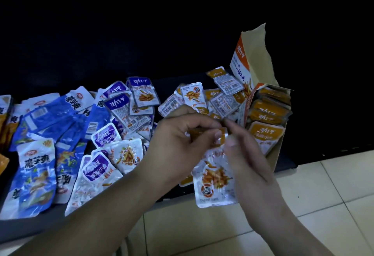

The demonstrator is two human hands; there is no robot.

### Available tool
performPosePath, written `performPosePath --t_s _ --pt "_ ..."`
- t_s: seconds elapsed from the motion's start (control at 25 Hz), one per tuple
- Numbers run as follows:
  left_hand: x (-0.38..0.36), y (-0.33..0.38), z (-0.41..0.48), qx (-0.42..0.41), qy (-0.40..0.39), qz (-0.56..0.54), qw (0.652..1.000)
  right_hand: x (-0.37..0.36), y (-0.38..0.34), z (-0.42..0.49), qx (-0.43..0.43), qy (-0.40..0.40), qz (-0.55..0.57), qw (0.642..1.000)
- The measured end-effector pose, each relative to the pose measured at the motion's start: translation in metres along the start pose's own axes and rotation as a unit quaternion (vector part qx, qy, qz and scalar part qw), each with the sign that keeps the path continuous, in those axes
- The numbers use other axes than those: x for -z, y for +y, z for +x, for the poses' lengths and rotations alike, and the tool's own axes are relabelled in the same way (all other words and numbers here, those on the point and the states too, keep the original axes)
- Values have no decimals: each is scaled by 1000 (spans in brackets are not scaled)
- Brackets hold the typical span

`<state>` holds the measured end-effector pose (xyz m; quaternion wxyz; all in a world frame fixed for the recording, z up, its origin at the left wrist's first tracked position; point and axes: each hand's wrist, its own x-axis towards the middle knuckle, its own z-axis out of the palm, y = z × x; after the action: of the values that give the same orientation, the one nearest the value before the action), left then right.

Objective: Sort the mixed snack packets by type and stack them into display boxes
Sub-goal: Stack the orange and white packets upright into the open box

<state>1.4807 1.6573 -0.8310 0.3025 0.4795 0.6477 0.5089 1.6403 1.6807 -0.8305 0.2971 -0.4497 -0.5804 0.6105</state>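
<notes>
Both my hands hold a small stack of orange-topped snack packets (215, 180) above the table's front edge. My left hand (180, 144) pinches the stack's top from the left. My right hand (242, 150) grips it from the right. The packets hang down, printed faces towards me. Just right of my hands stands an open orange display box (244, 101), its lid flap raised, with several orange packets (265, 132) stacked inside. More orange packets (220, 93) lie loose behind my hands. Purple-topped packets (123, 105) fill the table's middle and blue packets (36, 166) lie at the left.
The dark table (30, 227) runs across the view, its front edge near my forearms. Pale floor tiles (323, 205) show at the lower right. A few orange packets (3, 118) sit at the far left edge. Beyond the table everything is dark.
</notes>
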Motion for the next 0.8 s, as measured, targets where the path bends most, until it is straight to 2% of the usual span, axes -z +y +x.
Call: performPosePath --t_s 0.12,0.2,0.32,0.48,0.56,0.68,0.8 --pt "-8 2 -7 59 48 -23 997 5 6 1 25 10 -15 1000" --pt "-16 5 -21 112 25 -52 992 11 12 1 28 41 3 999" --pt "-36 8 -54 91 -77 -72 990 18 15 -4 17 72 2 997" --pt "-48 2 -63 71 -78 -31 994 34 20 -10 -6 57 14 998" --pt "-47 2 -62 97 -87 -53 990 44 17 -7 -32 44 48 997" --pt "-45 3 -64 144 -97 -96 980 50 13 -1 -42 54 41 997" --pt "-47 4 -66 145 -91 -102 980 45 15 -1 -35 48 32 998"
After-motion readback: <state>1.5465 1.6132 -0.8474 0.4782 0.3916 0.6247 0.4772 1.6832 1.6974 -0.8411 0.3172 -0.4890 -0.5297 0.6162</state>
